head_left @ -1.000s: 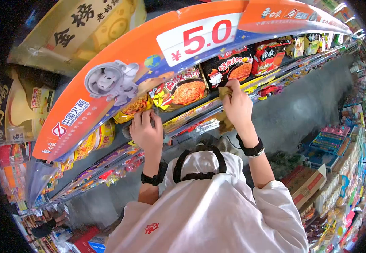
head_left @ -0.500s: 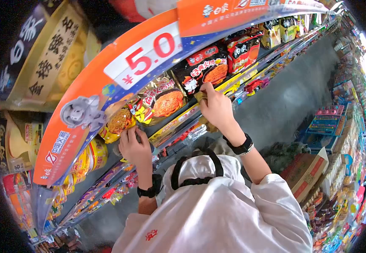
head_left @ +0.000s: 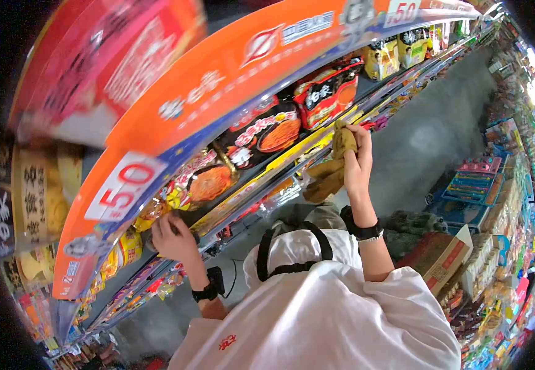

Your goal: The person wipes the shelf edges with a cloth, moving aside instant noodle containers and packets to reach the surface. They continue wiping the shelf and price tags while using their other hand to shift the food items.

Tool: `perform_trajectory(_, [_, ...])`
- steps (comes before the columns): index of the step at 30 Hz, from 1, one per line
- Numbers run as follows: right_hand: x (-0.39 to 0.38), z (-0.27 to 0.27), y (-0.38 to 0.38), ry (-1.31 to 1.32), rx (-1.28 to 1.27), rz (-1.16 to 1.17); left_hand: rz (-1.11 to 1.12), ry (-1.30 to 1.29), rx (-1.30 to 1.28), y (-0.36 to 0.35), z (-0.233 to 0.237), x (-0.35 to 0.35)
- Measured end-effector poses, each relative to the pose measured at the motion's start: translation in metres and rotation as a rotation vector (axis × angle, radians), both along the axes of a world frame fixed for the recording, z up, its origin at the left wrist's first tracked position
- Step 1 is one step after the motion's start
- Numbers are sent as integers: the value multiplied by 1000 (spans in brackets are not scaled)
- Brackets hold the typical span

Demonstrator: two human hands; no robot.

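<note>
Orange banner board (head_left: 218, 74) arcs over the shelf, and its white "5.0" price tag (head_left: 122, 188) hangs at the far left. Just below that tag your left hand (head_left: 172, 237) sits at the shelf's front rail (head_left: 261, 176), fingers curled against the lip under a yellow noodle pack (head_left: 202, 182). Whether it grips anything or only braces there, I cannot tell. Moving right, a black noodle pack (head_left: 273, 129) and a red one (head_left: 329, 92) stand upright behind the rail. Your right hand (head_left: 358, 163) is closed around a yellow-brown cloth (head_left: 332, 172), the top of it pressed to the rail just below the red pack and the rest hanging loose beneath your palm. To wipe well here, I would bunch that loose tail into your grip so it cannot snag the price strips. Press flat along the rail rather than into the pack fronts, and let the left hand steady the packs so none tips forward. Well off to the right, a cardboard carton (head_left: 446, 259) stands on the floor.
</note>
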State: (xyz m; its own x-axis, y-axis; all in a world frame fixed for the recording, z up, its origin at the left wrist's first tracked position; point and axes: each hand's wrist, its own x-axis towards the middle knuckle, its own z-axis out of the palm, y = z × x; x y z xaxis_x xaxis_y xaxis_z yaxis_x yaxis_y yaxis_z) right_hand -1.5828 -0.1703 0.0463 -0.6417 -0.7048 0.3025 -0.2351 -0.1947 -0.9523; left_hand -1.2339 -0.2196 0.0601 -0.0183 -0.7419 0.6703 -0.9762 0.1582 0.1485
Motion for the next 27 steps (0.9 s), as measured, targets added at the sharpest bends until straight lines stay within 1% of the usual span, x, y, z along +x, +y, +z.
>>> perform_trajectory(2, [-15, -8, -7, -77, -68, -10, 60, -9, -20, -2, -5, 1])
perform_trajectory(3, [-21, -16, -10, 12, -51, -3, 63, -7, -46, -3, -7, 0])
perform_trajectory(4, [-22, -23, -14, -76, -25, 32, 63, -8, -48, -4, -7, 0])
perform_trajectory(6, [-18, -38, -23, 10, -21, 30, 131, -36, -40, -3, -7, -2])
perform_trajectory(7, [-16, -30, -24, 62, 21, 31, 126, -82, -61, -2, -4, -5])
perform_trajectory(8, [-14, -36, -28, 9, 25, 25, 134, -86, -59, -2, -2, -9])
perform_trajectory(10, [-19, -40, -36, 59, 39, -22, 127, -56, -90, -2, 0, -14])
perform_trajectory(13, [-41, -50, -46, 92, -2, -70, 151, -60, -82, 0, -1, -17])
perform_trajectory(15, [-63, -48, -50, 75, -22, -85, 186, -10, -69, -3, -2, -20])
perform_trajectory(17, [-91, -51, -54, 42, -54, -103, 205, -35, -98, -5, -6, -18])
perform_trajectory(19, [-109, -54, -58, 30, -33, -128, 259, -74, -128, -4, -5, -22])
perform_trajectory(21, [-113, -58, -60, 45, -10, -170, 256, -72, -125, -4, -5, -23])
perform_trajectory(22, [-107, -55, -57, -42, -29, -117, 253, -72, -121, -4, -6, -22])
perform_trajectory(24, [-99, -62, -53, 75, 0, -109, 264, -40, -112, -5, -10, -18])
perform_trajectory(26, [-97, -58, -47, 134, 40, -64, 267, -65, -131, -5, -13, -16])
perform_trajectory(27, [-101, -57, -48, 95, 27, -40, 303, -68, -121, -4, -13, -18])
